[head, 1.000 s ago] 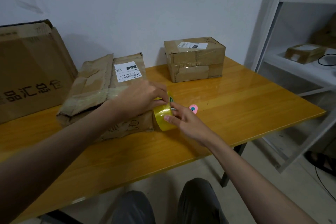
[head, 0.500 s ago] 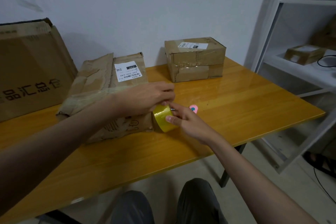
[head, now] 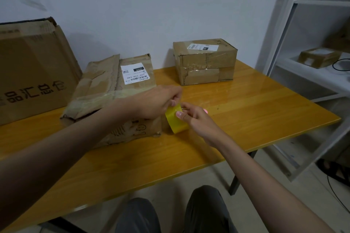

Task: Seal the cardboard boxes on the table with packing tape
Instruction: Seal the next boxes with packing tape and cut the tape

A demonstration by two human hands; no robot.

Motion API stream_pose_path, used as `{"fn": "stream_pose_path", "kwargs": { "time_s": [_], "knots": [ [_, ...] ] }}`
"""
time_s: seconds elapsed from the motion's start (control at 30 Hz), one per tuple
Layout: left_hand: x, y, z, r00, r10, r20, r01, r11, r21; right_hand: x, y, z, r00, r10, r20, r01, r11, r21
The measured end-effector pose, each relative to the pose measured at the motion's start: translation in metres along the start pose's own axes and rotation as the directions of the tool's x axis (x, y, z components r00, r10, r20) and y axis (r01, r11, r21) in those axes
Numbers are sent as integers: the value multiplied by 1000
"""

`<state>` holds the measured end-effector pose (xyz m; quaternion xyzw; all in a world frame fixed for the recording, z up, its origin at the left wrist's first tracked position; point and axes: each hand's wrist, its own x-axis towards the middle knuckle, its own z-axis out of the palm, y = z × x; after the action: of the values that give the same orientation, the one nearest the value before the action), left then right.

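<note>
A yellow roll of packing tape stands on edge on the wooden table, beside the front right corner of a worn, crumpled cardboard box with a white label. My right hand grips the roll, thumb on its outer face. My left hand reaches over the box and pinches at the top of the roll with its fingertips. A smaller taped box sits at the back of the table by the wall.
A large printed carton stands at the far left against the wall. A small pink object lies just behind my right hand. White metal shelving holding another box stands to the right. My knees are below the table edge.
My left hand has shifted a little right along the top of the roll, its fingertips now pinching there. The right hand keeps the roll in the same place.
</note>
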<state>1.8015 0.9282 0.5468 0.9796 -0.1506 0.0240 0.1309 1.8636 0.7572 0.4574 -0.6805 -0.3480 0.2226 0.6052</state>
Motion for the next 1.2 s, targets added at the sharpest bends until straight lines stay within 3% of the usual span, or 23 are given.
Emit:
{"fn": "stream_pose_path", "kwargs": {
  "time_s": [0.13,0.23,0.3,0.37,0.5,0.6,0.77,0.9,1.2],
  "knots": [
    [8,6,-8,991,-129,40,132,990,-59,2,2,4,997,-20,-75,20,1000,-7],
    [17,8,-15,976,-202,87,212,969,-128,-3,9,4,997,-17,-75,19,999,32],
    [23,9,-16,975,-200,96,208,974,-87,-9,14,8,999,9,-33,-7,998,59],
    [28,6,-12,974,-225,26,226,973,-51,-9,23,10,999,-13,-37,13,1000,12],
    [37,3,-12,959,-247,-137,261,961,91,-5,24,14,971,-115,-208,92,989,-117],
    [37,2,-12,957,-223,-185,250,958,141,-3,21,19,944,-170,-282,103,966,-236],
    [37,0,-9,955,-255,-152,255,967,-17,-1,15,10,933,-190,-305,119,964,-238],
    [37,-3,-11,933,-336,-132,329,942,-72,1,16,4,936,-179,-303,95,957,-273],
    [29,8,-16,923,-372,-102,347,915,-206,5,10,-5,935,-172,-309,72,948,-309]
  ]
}}
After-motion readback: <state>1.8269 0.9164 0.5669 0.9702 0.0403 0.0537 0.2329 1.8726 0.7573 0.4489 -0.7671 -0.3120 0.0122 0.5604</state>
